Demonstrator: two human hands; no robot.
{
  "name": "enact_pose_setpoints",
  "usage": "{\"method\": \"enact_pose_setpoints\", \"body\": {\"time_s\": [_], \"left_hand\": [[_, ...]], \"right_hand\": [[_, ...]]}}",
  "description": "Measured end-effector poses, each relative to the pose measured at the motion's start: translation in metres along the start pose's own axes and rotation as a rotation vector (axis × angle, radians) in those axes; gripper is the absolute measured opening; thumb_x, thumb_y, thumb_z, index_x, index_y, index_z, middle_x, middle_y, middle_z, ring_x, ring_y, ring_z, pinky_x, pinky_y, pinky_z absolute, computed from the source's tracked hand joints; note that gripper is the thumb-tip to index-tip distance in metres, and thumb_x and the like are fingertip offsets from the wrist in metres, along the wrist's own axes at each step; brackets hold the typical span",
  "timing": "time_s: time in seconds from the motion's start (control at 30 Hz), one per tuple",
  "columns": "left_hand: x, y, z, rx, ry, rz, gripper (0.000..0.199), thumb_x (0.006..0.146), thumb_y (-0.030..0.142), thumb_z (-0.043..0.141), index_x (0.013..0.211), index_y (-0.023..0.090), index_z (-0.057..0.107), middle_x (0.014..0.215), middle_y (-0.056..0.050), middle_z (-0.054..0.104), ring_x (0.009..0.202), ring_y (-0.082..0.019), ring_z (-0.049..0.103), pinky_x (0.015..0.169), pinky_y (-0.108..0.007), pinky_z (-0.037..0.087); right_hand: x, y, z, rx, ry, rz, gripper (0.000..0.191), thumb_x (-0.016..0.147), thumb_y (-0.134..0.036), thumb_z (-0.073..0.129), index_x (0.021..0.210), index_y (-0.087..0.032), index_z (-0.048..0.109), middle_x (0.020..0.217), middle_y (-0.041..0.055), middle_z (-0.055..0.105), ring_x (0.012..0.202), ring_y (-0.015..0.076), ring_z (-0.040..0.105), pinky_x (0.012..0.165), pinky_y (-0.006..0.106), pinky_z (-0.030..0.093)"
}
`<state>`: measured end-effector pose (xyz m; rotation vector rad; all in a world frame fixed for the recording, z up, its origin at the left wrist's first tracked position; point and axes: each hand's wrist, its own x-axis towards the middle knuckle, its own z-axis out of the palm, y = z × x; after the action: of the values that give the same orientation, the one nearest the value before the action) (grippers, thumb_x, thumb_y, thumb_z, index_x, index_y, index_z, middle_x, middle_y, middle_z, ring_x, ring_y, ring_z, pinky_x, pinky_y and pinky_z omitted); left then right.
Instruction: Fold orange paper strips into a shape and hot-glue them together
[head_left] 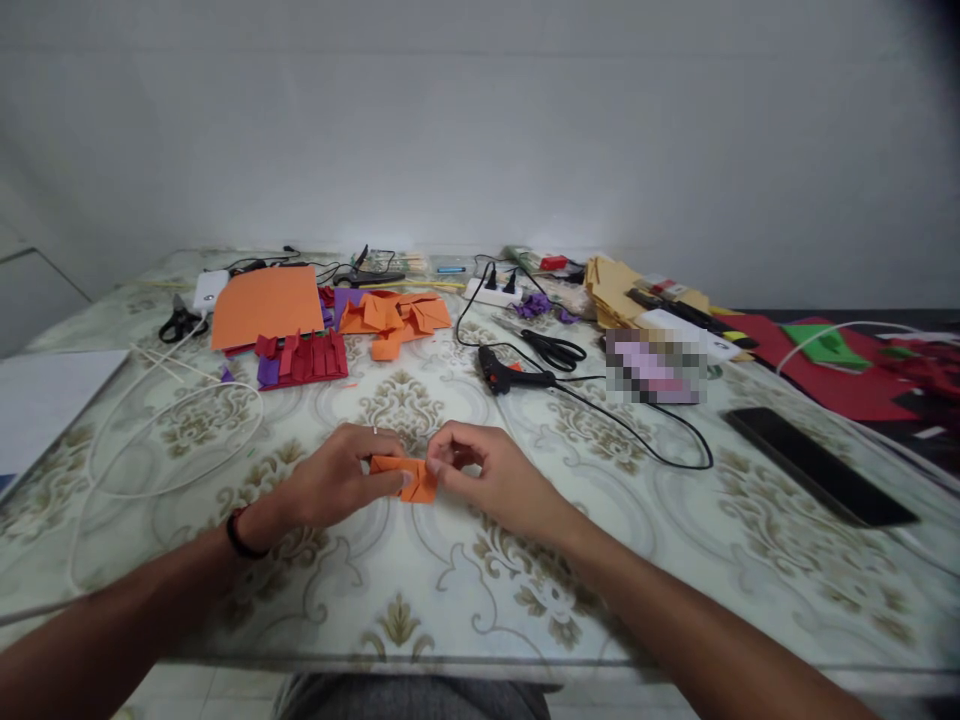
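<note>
Between my two hands is a small piece of folded orange paper (421, 488), just above or on the patterned tablecloth. My left hand (341, 475) grips it from the left, thumb across its front face and fingers behind. At its right edge, my right hand (480, 465) pinches the paper between thumb and index finger. Crease lines run slantwise over the visible face. The fingers behind the paper are partly hidden. Farther back lie several folded orange paper pieces (394, 315) and a row of red folded paper pieces (307, 357).
A black glue gun (517, 375) with its cable lies beyond my right hand, near black-handled scissors (553, 350). A dark phone (817, 465) rests at the right. Orange sheets (266, 305) are stacked at the back left, with a white cable (176, 490) looped in front.
</note>
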<state>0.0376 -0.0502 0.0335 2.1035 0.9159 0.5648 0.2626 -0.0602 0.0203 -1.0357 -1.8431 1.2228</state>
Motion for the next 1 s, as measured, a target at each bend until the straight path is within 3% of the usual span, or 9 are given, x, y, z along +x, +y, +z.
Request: {"method": "enact_pose_setpoints", "body": {"time_s": [0.23, 0.6, 0.83, 1.0], "left_hand": [[0.001, 0.002, 0.005, 0.09, -0.024, 0.078, 0.021, 0.092, 0.022, 0.056, 0.071, 0.016, 0.053, 0.071, 0.001, 0.056, 0.068, -0.013, 0.049, 0.066, -0.026, 0.037], [0.0, 0.003, 0.002, 0.041, -0.02, 0.061, 0.018, 0.094, 0.025, 0.058, 0.078, 0.016, 0.061, 0.076, 0.0, 0.062, 0.071, -0.013, 0.053, 0.068, -0.026, 0.04], [-0.001, -0.003, 0.001, -0.152, 0.106, -0.073, 0.023, 0.091, 0.033, 0.065, 0.079, 0.013, 0.068, 0.075, -0.002, 0.064, 0.07, -0.014, 0.056, 0.065, -0.025, 0.045], [0.0, -0.006, 0.005, -0.415, 0.08, -0.133, 0.023, 0.09, 0.034, 0.069, 0.094, 0.012, 0.073, 0.091, -0.007, 0.073, 0.084, -0.019, 0.065, 0.078, -0.03, 0.054]], "right_hand": [[-0.001, 0.005, 0.006, 0.0, -0.016, -0.023, 0.002, 0.084, -0.019, 0.062, 0.082, -0.018, 0.062, 0.075, -0.0011, 0.061, 0.069, 0.0136, 0.053, 0.065, 0.026, 0.044], [-0.003, 0.002, 0.005, 0.091, -0.023, -0.017, 0.006, 0.084, -0.023, 0.064, 0.082, -0.019, 0.06, 0.073, -0.002, 0.057, 0.068, 0.0132, 0.052, 0.063, 0.025, 0.042], [-0.002, 0.0, 0.0, 0.108, -0.041, -0.001, 0.006, 0.077, -0.017, 0.062, 0.078, -0.02, 0.057, 0.072, -0.0026, 0.058, 0.068, 0.0134, 0.053, 0.068, 0.026, 0.045], [-0.003, 0.001, 0.002, 0.054, -0.094, 0.053, 0.006, 0.075, -0.016, 0.062, 0.077, -0.019, 0.057, 0.074, -0.0022, 0.058, 0.068, 0.0131, 0.052, 0.067, 0.026, 0.045]]}}
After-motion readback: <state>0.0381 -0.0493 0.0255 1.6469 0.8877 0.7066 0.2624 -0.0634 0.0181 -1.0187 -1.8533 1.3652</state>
